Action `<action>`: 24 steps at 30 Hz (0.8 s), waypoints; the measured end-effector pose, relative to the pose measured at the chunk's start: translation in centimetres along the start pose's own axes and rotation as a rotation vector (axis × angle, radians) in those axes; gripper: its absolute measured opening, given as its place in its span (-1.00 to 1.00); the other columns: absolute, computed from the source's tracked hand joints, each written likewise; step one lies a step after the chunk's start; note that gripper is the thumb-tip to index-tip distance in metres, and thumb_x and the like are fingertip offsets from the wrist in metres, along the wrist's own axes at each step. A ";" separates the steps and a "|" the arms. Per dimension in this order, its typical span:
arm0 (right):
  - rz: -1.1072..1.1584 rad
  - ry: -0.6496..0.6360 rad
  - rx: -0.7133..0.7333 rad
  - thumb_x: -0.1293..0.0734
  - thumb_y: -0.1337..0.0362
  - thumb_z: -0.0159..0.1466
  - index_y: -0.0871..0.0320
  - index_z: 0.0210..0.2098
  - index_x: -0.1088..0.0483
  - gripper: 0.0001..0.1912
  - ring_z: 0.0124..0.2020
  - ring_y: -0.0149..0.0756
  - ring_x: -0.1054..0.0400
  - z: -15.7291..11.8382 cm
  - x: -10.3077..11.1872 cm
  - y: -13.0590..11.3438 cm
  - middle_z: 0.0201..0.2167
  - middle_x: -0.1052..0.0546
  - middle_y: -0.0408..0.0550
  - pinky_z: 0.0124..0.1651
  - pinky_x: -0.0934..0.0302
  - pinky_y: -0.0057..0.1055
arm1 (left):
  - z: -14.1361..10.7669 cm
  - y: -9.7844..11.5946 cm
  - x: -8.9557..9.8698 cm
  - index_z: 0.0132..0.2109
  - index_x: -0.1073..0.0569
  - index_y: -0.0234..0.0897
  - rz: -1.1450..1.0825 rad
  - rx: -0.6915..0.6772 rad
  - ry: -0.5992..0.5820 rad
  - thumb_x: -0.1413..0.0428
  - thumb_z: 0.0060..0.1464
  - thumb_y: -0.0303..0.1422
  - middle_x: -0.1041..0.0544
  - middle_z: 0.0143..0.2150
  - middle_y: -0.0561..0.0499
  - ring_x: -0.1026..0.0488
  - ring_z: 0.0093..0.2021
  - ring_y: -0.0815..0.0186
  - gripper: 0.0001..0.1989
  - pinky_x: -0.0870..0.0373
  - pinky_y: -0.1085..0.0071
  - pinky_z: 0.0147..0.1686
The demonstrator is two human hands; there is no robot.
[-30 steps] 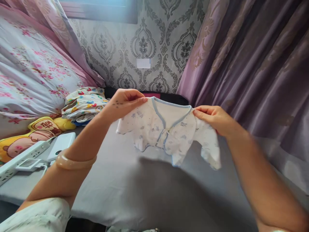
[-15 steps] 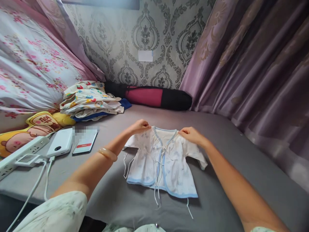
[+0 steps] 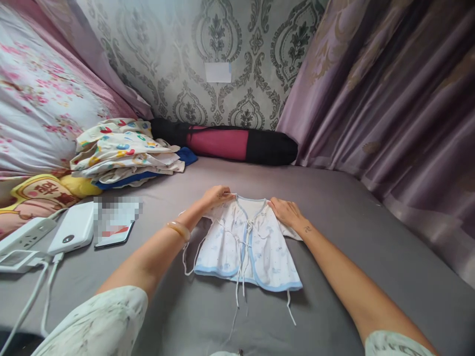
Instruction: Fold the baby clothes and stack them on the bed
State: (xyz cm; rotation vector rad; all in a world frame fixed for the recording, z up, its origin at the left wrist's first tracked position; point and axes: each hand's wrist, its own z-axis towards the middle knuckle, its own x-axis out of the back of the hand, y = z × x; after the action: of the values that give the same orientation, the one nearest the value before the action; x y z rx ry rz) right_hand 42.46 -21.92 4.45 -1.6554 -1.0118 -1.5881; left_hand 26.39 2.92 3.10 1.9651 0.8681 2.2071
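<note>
A small white baby shirt (image 3: 222,247) with light blue edging lies front up on the grey bed sheet, its white tie strings hanging down the middle and past the hem. My left hand (image 3: 218,196) pinches the shoulder at the left of the neckline. At the other shoulder, my right hand (image 3: 285,209) has its fingers closed on the cloth near the collar. Both sleeves are partly hidden by my hands and forearms.
Left on the bed are a power strip (image 3: 27,235), a white power bank (image 3: 74,225) with cables and a phone (image 3: 122,235). Behind them sit a plush cushion (image 3: 40,198) and folded clothes (image 3: 122,153). A black and red roll bag (image 3: 218,143) lies along the wall.
My right hand has turned, its back now showing more over the shoulder. The right sleeve is now largely covered. The camera view has shifted slightly; the shirt stays spread on the bed.
</note>
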 end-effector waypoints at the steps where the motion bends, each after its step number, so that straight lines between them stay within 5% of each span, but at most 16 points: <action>1: -0.006 -0.007 -0.002 0.07 0.08 0.48 0.10 -0.06 -0.32 -0.58 -0.09 -0.12 -0.48 0.5 -0.1 0.2 -0.07 -0.56 0.08 -0.17 -0.13 -0.35 | 0.5 -0.1 -0.1 -0.26 -0.52 -0.24 0.018 0.004 0.009 0.03 0.12 0.05 -0.53 -0.38 -0.03 -0.40 -0.37 0.27 -0.54 -0.13 0.45 -0.44; 16: -0.049 -0.008 0.002 0.05 0.11 0.48 0.17 0.03 -0.31 -0.57 -0.05 -0.08 -0.46 8.1 -0.1 2.7 -0.06 -0.54 0.20 -0.10 -0.15 -0.29 | 7.3 -0.5 -0.4 -0.17 -0.49 -0.24 0.258 0.057 0.082 0.10 0.25 -0.06 -0.57 -0.10 -0.16 -0.49 -0.09 0.12 -0.60 -0.24 0.40 -0.29; 20: -0.004 -0.013 -0.051 0.00 0.11 0.47 0.18 0.04 -0.31 -0.59 -0.02 -0.08 -0.43 8.8 -0.5 3.0 -0.03 -0.53 0.16 -0.08 -0.15 -0.29 | 7.9 -0.4 -0.5 -0.10 -0.46 -0.24 0.246 0.126 0.039 0.07 0.25 -0.07 -0.55 -0.09 -0.13 -0.48 -0.07 0.15 -0.63 -0.28 0.40 -0.25; 24: 0.030 0.117 -0.077 -0.02 0.23 0.45 0.21 0.06 -0.34 -0.62 0.08 -0.05 -0.33 8.0 -0.6 2.6 0.05 -0.48 0.18 0.05 -0.11 -0.21 | 7.3 -0.4 -0.3 -0.02 -0.43 -0.28 0.276 0.144 0.064 0.03 0.24 -0.18 -0.50 -0.02 -0.18 -0.44 -0.01 0.11 -0.69 -0.31 0.33 -0.14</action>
State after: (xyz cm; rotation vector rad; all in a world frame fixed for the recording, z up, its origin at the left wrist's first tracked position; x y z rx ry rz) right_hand 48.83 -16.46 3.38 -1.6001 -0.8725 -1.7026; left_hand 33.13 5.77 2.85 2.2110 0.8281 2.4295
